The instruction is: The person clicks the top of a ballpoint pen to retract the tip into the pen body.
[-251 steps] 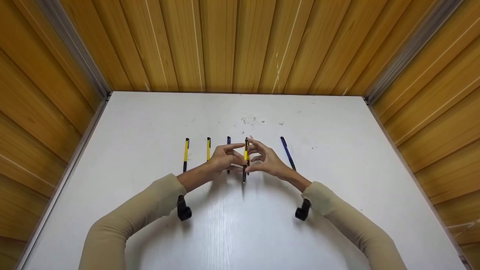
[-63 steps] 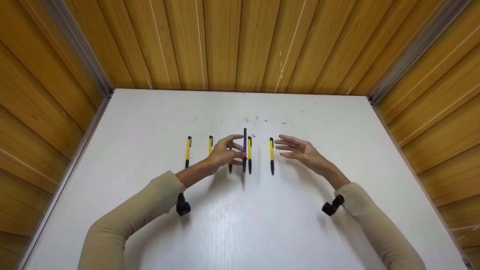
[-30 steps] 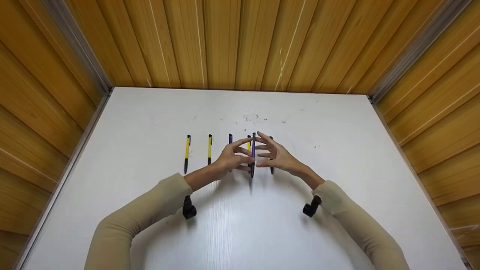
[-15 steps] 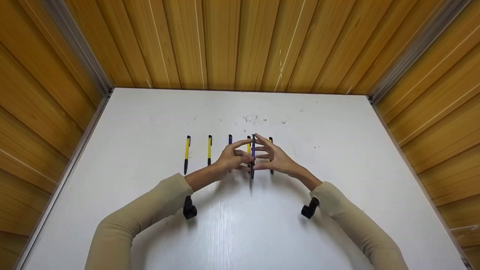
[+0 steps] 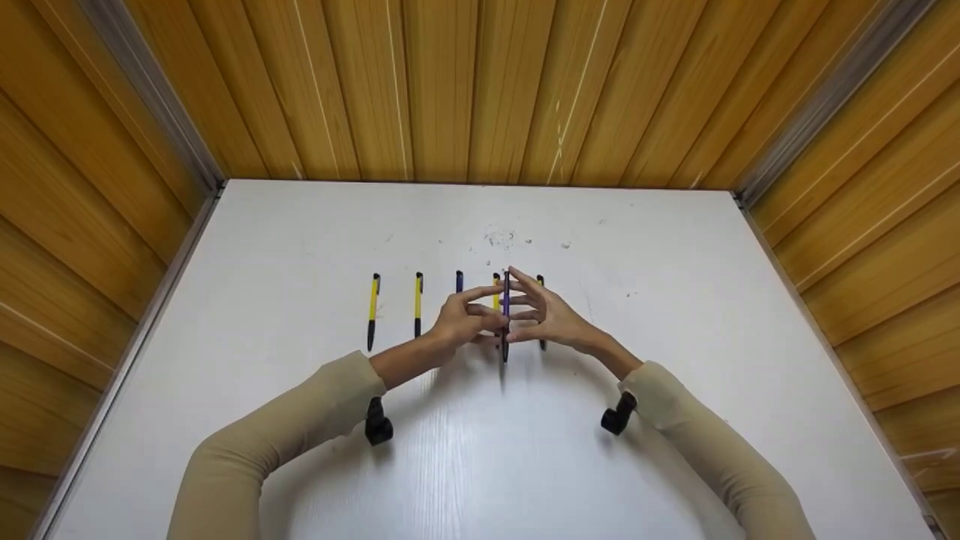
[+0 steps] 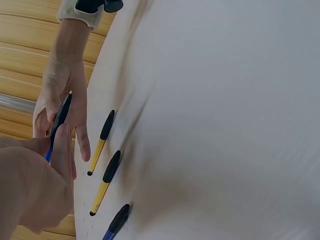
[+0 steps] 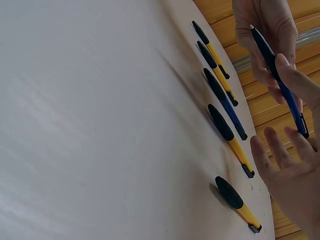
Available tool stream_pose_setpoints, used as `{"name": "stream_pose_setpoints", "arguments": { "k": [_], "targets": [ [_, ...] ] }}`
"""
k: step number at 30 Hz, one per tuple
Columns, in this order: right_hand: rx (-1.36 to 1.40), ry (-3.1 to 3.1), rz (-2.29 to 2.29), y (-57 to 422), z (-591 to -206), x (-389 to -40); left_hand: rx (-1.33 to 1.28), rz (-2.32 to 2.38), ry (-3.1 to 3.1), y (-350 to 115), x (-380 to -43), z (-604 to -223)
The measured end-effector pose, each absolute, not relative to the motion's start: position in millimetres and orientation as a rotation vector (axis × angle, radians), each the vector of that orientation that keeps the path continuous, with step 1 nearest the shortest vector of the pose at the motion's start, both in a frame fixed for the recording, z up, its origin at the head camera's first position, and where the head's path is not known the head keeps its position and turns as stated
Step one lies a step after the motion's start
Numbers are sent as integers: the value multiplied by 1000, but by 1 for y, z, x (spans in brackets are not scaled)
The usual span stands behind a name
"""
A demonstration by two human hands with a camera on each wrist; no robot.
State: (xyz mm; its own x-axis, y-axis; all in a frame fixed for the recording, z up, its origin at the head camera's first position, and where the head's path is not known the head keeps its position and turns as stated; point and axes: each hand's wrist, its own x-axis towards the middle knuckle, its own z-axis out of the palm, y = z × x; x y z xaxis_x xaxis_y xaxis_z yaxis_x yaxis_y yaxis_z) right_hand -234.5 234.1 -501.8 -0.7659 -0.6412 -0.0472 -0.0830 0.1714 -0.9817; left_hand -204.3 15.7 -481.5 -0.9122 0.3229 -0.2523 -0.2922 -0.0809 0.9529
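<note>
A blue ballpoint pen (image 7: 290,97) with a black grip is held above the table, its writing point out and aimed toward the person. My left hand (image 5: 459,321) pinches it between thumb and fingers. From the other side my right hand (image 5: 555,319) holds it too, thumb on the barrel and index finger up by the clip end. Just beneath lies a yellow-and-black pen (image 7: 232,140), partly hidden by the hands in the head view. Another yellow pen (image 7: 240,202) lies beneath the right hand, and a second blue pen (image 7: 222,95) lies by the left hand.
Two more yellow pens, the outer one (image 5: 373,304) and the inner one (image 5: 418,304), lie left in the same row on the white table (image 5: 465,465). Wood-patterned walls (image 5: 435,90) close off the back and sides. Black wrist cameras (image 5: 379,424) hang below the sleeves.
Earlier both hands held a yellow pen, which then lay on the table at right. The blue pen from the right was lifted; my right hand came in from the right to it. The last half second shows little motion.
</note>
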Motion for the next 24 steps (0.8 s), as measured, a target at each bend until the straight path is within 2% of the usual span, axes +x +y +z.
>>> {"name": "stream_pose_setpoints", "arguments": {
  "k": [24],
  "targets": [
    [-805,2145,-1519,231,-501,-236,-8,2070,1757,13,-202,-485]
  ]
}}
